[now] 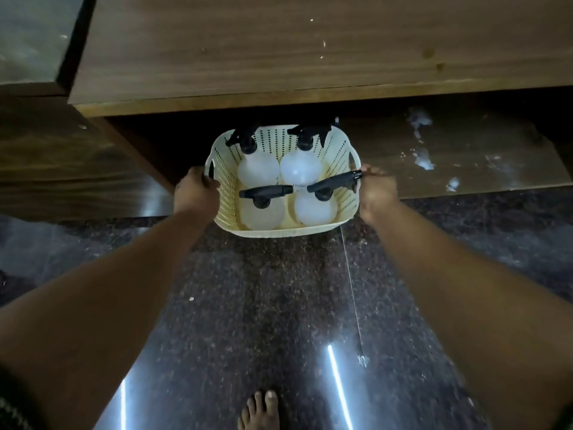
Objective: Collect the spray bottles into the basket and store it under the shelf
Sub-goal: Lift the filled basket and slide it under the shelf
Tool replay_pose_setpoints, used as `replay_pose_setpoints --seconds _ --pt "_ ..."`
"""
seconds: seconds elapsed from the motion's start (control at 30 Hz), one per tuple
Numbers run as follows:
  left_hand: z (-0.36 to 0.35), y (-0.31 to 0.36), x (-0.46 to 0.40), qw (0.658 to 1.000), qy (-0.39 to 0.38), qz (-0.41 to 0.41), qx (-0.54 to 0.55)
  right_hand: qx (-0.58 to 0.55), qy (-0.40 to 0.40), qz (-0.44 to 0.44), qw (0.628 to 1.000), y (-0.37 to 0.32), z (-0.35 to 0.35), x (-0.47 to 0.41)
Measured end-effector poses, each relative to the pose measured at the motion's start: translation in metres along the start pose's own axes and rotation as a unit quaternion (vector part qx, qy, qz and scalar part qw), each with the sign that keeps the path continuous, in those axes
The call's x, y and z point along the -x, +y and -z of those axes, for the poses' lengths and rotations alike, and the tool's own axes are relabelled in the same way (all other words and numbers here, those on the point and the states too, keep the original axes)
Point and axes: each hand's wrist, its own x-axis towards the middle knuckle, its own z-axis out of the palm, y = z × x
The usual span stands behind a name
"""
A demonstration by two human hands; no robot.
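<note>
A cream perforated plastic basket [280, 232] holds several white spray bottles [299, 167] with black trigger heads, standing upright. My left hand [195, 192] grips the basket's left handle and my right hand [376, 190] grips its right handle. The basket is at the open space below the wooden shelf top [310, 51]; its far edge reaches under the shelf's front lip, while its near half is over the dark floor. One black nozzle [338, 181] juts toward my right hand.
The lower wooden board [449, 156] under the shelf carries white dusty smears at the right. A wooden side panel [62, 169] stands at the left. The dark speckled floor [263, 305] is glossy, with light reflections. My bare foot [259, 411] shows at the bottom edge.
</note>
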Motion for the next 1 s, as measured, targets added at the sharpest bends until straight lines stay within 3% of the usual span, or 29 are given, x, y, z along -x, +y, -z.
replay_pose_setpoints --seconds 0.53,0.87,1.0 --pt "-0.051 0.02 -0.099 0.997 0.058 0.002 0.059 -0.01 0.007 0.046 0.999 -0.023 -0.057 -0.087" --pt "-0.057 0.027 -0.115 0.994 0.072 -0.074 -0.03 -0.036 0.003 0.049 0.998 -0.032 -0.064 -0.107" --pt "-0.06 0.022 -0.1 0.993 0.073 -0.076 -0.06 0.05 0.041 0.101 0.993 -0.025 -0.06 -0.105"
